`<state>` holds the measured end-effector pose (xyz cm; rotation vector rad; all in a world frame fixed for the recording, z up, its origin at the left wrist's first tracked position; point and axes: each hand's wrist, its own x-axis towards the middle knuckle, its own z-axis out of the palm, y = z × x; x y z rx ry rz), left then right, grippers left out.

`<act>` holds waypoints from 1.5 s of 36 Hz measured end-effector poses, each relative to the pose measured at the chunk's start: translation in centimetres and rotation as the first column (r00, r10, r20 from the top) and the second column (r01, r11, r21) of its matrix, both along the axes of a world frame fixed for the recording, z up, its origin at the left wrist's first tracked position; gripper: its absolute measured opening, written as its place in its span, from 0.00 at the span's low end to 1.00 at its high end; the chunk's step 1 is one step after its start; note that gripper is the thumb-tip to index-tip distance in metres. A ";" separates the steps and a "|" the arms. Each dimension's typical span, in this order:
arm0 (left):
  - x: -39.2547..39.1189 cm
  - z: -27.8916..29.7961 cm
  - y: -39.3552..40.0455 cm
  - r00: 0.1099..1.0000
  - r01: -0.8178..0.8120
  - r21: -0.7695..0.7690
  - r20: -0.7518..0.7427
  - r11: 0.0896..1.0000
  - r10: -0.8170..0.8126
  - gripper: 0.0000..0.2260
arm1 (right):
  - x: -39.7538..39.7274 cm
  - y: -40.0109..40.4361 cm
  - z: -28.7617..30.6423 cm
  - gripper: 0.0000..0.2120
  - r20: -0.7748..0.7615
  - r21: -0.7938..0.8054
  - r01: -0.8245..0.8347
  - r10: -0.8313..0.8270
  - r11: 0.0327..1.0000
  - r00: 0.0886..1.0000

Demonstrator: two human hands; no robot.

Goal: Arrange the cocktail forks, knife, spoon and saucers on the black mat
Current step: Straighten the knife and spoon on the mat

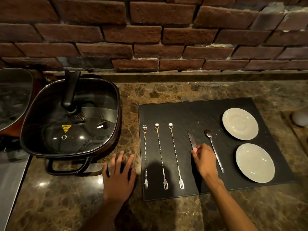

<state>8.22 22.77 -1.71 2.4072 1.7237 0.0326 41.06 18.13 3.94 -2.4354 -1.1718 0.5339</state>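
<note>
**Right hand on the knife, left hand flat beside the mat**

The black mat [208, 110] lies on the brown marbled desk [166, 90], and everything for the setting is on it. Three long twisted cocktail forks [161, 155] lie side by side on its left part, tines toward the near edge and small spoon-shaped ends pointing far. Right of them lies the knife [191, 139], blade pointing far; the right hand [204, 160] covers its near end, fingers curled and pinching the pale pink handle. Just right of that hand lies the spoon [214, 150], bowl far, its handle passing close by the knuckles. Two white saucers [240, 123] sit on the right part of the mat, one far, one near, apart from the hand.

The left hand [119, 178] rests palm down on the desk, fingers spread, just left of the mat's edge, holding nothing. A glass-lidded electric pot [70, 117] stands further left.
</note>
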 end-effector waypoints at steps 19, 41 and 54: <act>-0.1 -1.2 0.1 1.000 -0.001 0.045 0.022 0.999 0.000 0.25 | 6.8 -2.2 0.4 0.06 0.083 -0.095 0.111 -0.103 0.989 0.991; -0.2 -1.4 -0.2 1.000 -0.015 0.073 0.009 0.997 0.014 0.25 | 9.1 -1.8 1.1 0.06 0.120 -0.209 -0.010 0.036 0.978 0.992; -0.1 -0.4 -0.2 1.000 -0.027 -0.007 0.010 1.000 0.027 0.25 | 8.8 -2.2 1.0 0.07 0.104 -0.160 0.019 -0.002 0.987 0.995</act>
